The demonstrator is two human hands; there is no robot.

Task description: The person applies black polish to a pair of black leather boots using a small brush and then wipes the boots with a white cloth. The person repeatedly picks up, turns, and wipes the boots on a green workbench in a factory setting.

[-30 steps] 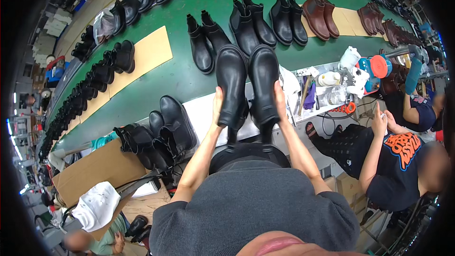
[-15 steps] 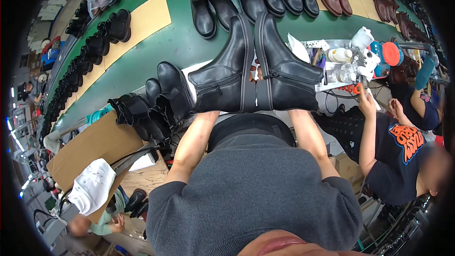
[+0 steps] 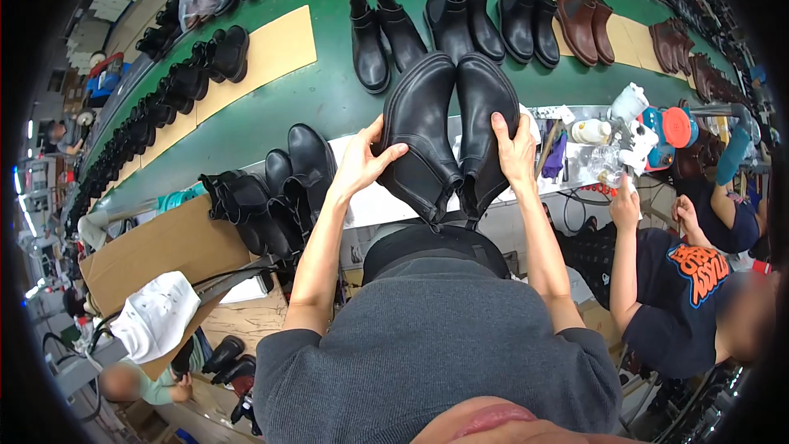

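Two black leather ankle boots are held side by side in front of me, toes pointing away and uppers facing up. My left hand [image 3: 366, 160] grips the left boot [image 3: 423, 111], its thumb lying on the upper near the elastic side panel. My right hand [image 3: 515, 152] is closed on the outer side of the right boot [image 3: 483, 99], thumb on top and the other fingers mostly hidden beneath. The boots touch or nearly touch along their inner sides, and their shaft openings point toward my body. Under them is a white work surface [image 3: 366, 207].
Beyond stands a green table [image 3: 329, 107] with black boots [image 3: 370, 41] and brown boots [image 3: 585, 25]. More black boots [image 3: 308, 156] are at the left, beside cardboard [image 3: 164, 238]. Bottles [image 3: 590, 131] and a purple cloth [image 3: 555, 156] lie right, near a co-worker [image 3: 666, 279].
The boots have turned from showing their zipped sides to showing their uppers, with shafts now toward me. My hands, mostly hidden before, now grip their outer sides. The view has shifted slightly.
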